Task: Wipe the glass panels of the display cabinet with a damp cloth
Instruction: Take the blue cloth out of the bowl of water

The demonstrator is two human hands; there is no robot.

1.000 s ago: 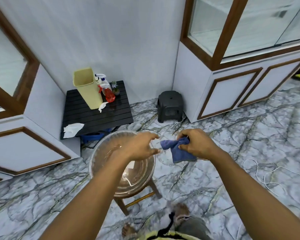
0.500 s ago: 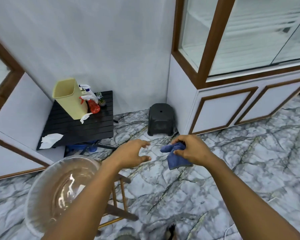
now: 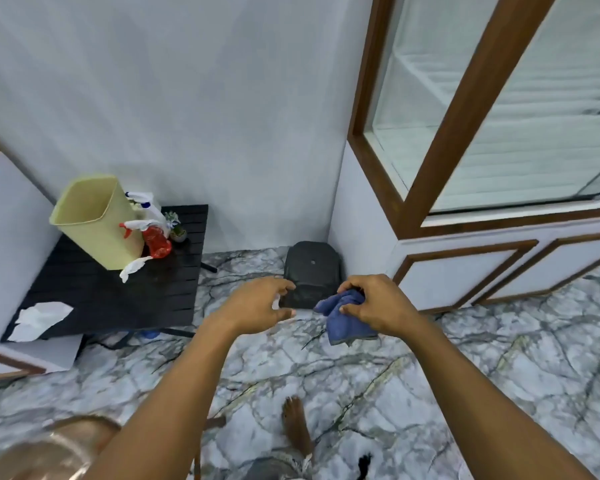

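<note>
Both hands are held out at about the same height over the marble floor (image 3: 465,375), close together but not touching. Her or his right hand (image 3: 373,303) bunches a blue cloth (image 3: 349,322), fingers and thumb curled round its top while the rest hangs down below the palm. Just to the left, the left hand (image 3: 257,306) holds nothing; its fingers are loosely curved and spread, pointing toward the cloth.

Far right stands the display cabinet (image 3: 465,271), white with brown wooden trim. Its glass panels (image 3: 551,116) sit above the lower doors, well apart from the cloth.

A small black stool (image 3: 310,265) sits in the corner just beyond the hands. To the left, a low black slatted counter (image 3: 136,299) carries a pale yellow bin (image 3: 94,220), a red spray bottle (image 3: 156,240) just beside it, a tiny potted plant (image 3: 178,230) and a crumpled white tissue (image 3: 39,320) at its near left corner. A clear bowl (image 3: 39,452) shows blurred at the near left, and a bare foot (image 3: 295,427) rests on the floor below the arms.
</note>
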